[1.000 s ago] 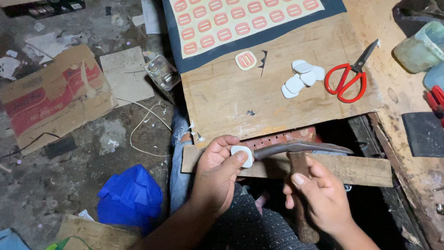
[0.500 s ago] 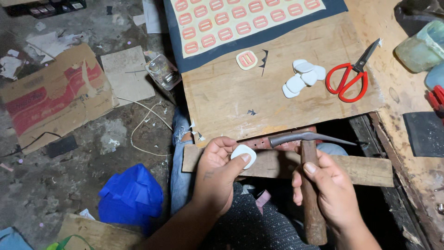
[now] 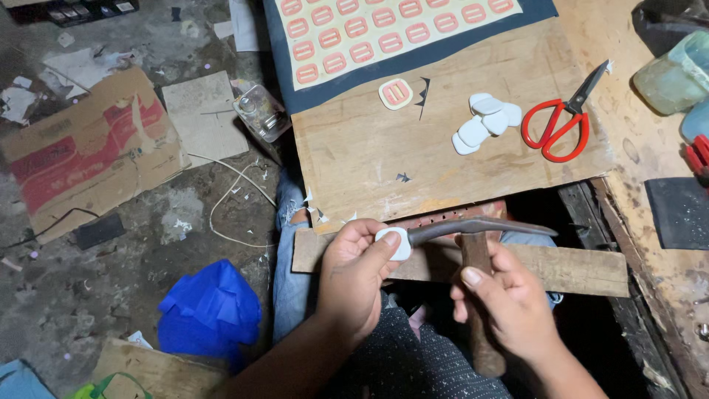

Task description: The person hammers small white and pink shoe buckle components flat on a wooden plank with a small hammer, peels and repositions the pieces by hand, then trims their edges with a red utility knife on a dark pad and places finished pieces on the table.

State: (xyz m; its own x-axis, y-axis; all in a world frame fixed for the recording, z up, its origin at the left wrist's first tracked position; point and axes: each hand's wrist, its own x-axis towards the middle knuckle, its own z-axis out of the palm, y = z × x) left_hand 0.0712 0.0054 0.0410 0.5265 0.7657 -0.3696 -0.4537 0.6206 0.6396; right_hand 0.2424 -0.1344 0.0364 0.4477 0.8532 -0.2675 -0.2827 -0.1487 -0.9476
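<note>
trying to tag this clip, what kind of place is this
Probably a small, rough craft workshop. A worn wooden board holds red scissors and a sheet of cut pink pieces, above a dirty floor strewn with cardboard.

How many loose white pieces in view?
About 6: one white piece pinched in the left hand against the hammer head, and roughly five in a pile on the board beside the scissors. Overlap may hide more.

Hammer [image 3: 473, 244] now against white piece [image 3: 395, 242]
</note>
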